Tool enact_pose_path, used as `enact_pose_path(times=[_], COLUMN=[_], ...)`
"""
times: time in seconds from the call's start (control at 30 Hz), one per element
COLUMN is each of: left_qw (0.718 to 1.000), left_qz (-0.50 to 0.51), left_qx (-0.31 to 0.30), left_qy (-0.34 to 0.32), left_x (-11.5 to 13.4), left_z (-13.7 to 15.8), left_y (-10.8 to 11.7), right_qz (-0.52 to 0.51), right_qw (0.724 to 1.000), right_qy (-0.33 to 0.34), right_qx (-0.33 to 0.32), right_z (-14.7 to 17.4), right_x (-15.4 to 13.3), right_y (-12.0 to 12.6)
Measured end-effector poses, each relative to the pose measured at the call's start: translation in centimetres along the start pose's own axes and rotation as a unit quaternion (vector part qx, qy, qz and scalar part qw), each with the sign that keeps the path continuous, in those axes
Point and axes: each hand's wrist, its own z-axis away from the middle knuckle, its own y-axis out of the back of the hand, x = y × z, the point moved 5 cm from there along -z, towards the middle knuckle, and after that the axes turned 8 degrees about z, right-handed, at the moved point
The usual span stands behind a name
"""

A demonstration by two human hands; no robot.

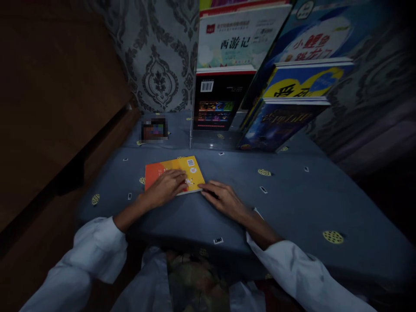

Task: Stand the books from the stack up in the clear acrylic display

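Observation:
A small orange and yellow book [195, 173] lies flat on the dark blue tablecloth [234, 212], its barcode side facing up. My left hand [169, 185] rests across the middle of its cover with the fingers stretched out. At the book's lower right corner, the fingertips of my right hand [224, 197] touch the edge. The fingers of that hand are extended and slightly bent, and nothing is seen lifted in it.
Behind the book, a clear stand [214, 141] bears several upright books, among them a black one [216, 104] and a blue one [276, 123]. A pixelated dark rectangle [154, 130] sits at the back left. A brown wooden panel [58, 95] borders the left side.

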Motion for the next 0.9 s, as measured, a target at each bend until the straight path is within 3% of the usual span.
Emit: enact_pose_path(times=[0.1, 0.17, 0.27, 0.4, 0.47, 0.63, 0.9], left_qw=[0.993, 0.988, 0.984, 0.98, 0.984, 0.999, 0.996], left_qz=[-0.037, -0.039, -0.031, -0.043, -0.056, -0.037, -0.077], left_qx=[0.019, 0.011, 0.004, 0.004, 0.013, 0.01, 0.036], left_qy=[0.111, 0.149, 0.174, 0.195, 0.171, 0.022, -0.021], left_x=[-4.9, -6.8, -7.1, -5.3, -4.2, -1.2, 0.2], left_z=[1.9, 3.1, 4.5, 5.7, 6.1, 6.1, 4.9], left_y=[1.3, 1.9, 2.5, 2.8, 2.6, 0.7, -0.1], right_qz=[0.025, 0.049, 0.083, 0.12, 0.122, 0.106, 0.067], right_qw=[0.999, 0.998, 0.995, 0.988, 0.986, 0.988, 0.995], right_qy=[-0.017, -0.023, -0.023, -0.056, -0.076, -0.088, -0.062], right_qx=[-0.016, -0.031, -0.056, -0.08, -0.087, -0.065, -0.042], right_z=[-0.7, -1.8, -4.5, -8.0, -8.9, -8.8, -6.5], right_x=[0.4, 0.9, 2.2, 3.9, 4.4, 4.4, 1.8], right_y=[0.1, 0.1, -0.4, -1.8, -2.6, -3.8, -4.2])
